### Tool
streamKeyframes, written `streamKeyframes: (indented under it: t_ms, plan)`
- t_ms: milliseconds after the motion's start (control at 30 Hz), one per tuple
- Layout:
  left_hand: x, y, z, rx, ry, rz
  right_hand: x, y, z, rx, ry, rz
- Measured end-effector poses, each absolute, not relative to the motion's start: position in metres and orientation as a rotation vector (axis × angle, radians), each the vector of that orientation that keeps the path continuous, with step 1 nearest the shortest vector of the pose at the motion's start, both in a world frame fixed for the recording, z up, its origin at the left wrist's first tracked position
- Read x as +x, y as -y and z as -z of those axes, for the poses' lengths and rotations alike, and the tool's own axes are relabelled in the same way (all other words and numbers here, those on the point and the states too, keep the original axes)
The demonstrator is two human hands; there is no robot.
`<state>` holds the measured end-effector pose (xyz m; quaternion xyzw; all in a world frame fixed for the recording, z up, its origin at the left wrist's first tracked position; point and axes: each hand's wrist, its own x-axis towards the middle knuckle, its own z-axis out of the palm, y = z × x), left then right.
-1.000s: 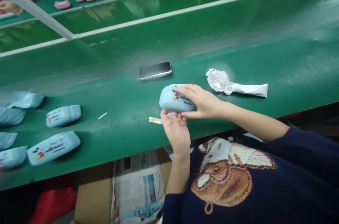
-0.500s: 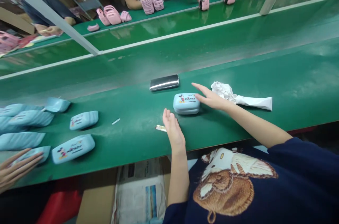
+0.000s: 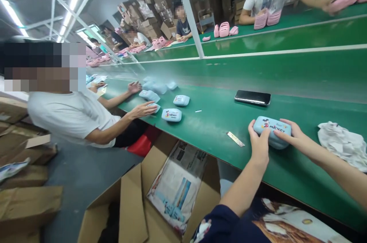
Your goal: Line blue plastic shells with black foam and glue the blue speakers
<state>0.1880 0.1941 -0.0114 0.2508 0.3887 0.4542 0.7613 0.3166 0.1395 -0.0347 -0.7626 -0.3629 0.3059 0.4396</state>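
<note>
Squarely between 2 bare hands, a rounded, light blue case [image 3: 272, 125] shows a top printed with a cartoon mouse and the word "MICKEY" over a green workbench [image 3: 206, 128]; whether it touches the surface cannot be told. The left hand [image 3: 259, 143] clasps 1 end, thumb laid on the top, while the right hand [image 3: 295, 135] holds the opposite end, its thumb likewise on the print. Both forearms reach forward, the right angling in from the side. Left of the grip and below the bench edge, an open cardboard box [image 3: 132, 201] holds a printed sheet [image 3: 176, 178]. Beyond the grip lies a black phone [image 3: 252, 98]; just left, a narrow strip [image 3: 235, 139]; to the right, crumpled white material [image 3: 341, 143]. Farther left, a co-worker's hand [image 3: 143, 110] rests near 2 similar blue cases [image 3: 171, 114].
</note>
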Motion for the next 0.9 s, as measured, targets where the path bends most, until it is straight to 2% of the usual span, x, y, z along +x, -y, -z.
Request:
streamKeyframes:
  t_ms: [133,233,400,567,767,900]
  plan:
    - [0.179,-0.193,0.016,0.486,-0.755,-1.021,0.295,-0.140,0.013,-1.808,0.710,-0.946]
    - [0.171,-0.194,0.015,0.357,-0.707,-1.122,0.280,-0.144,-0.005,-1.766,0.740,-0.957]
    - [0.139,-0.197,-0.002,0.148,-0.584,-1.093,0.247,-0.151,-0.035,-1.852,1.109,-0.680]
    - [0.095,-0.204,-0.010,0.133,-0.444,-0.947,0.208,-0.160,-0.057,-1.701,1.657,-0.311]
    - [0.030,-0.219,-0.008,0.103,-0.624,-1.217,0.163,-0.173,-0.072,-1.400,1.967,-0.222]
    - [-0.043,-0.251,-0.019,0.177,-0.707,-1.466,0.166,-0.174,-0.042,-1.451,1.942,-0.262]
